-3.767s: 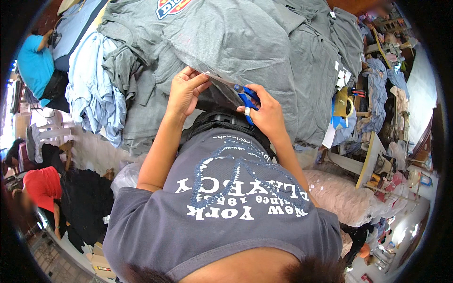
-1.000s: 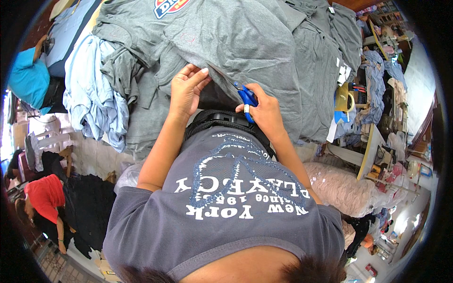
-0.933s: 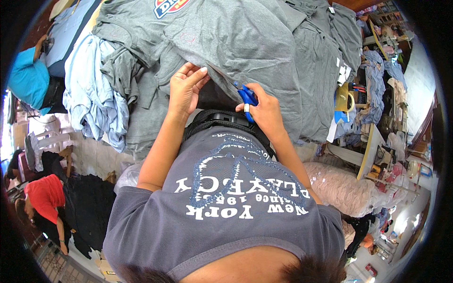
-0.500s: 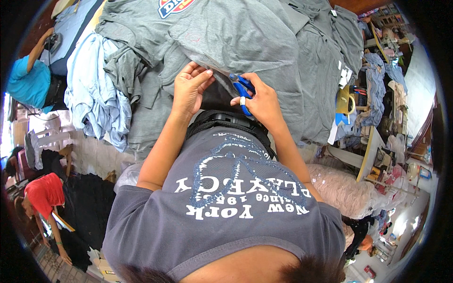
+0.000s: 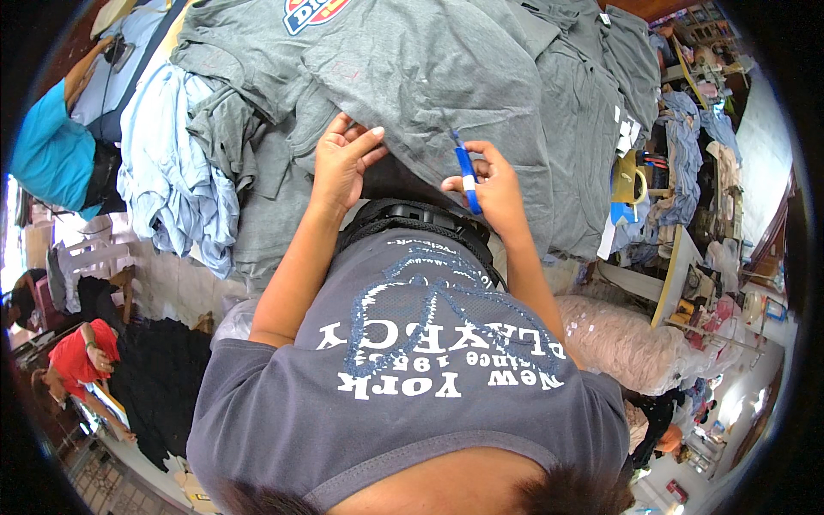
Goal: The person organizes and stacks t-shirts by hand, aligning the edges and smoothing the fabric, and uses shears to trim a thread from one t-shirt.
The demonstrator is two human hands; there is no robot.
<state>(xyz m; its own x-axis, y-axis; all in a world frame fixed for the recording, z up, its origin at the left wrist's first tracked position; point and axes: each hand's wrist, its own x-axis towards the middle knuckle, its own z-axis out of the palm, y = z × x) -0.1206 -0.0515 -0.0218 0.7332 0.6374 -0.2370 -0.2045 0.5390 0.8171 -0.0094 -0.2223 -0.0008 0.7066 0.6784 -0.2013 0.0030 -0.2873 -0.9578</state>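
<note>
A heap of grey T-shirts (image 5: pixel 412 64) lies spread in front of me. My left hand (image 5: pixel 346 161) pinches the near edge of the top grey shirt between thumb and fingers. Off to its right, my right hand (image 5: pixel 493 184) is wrapped round blue-handled snips (image 5: pixel 467 172) with a white band on the handle. The thin dark tip of the snips points away from me over the grey cloth, apart from my left hand. A printed badge (image 5: pixel 314 12) in blue, white and red marks the shirt at the far edge.
Light blue garments (image 5: pixel 176 163) hang down left of the heap. A yellow tape roll (image 5: pixel 639 184) is at the right. Bagged pinkish cloth (image 5: pixel 614 339) lies behind on the right. Two people work at the left, one in a blue shirt (image 5: pixel 51 167), one in red (image 5: pixel 84 354).
My right hand and the snips have moved right, away from my left hand and the shirt's edge, and the snips have turned more upright. My left hand keeps its pinch.
</note>
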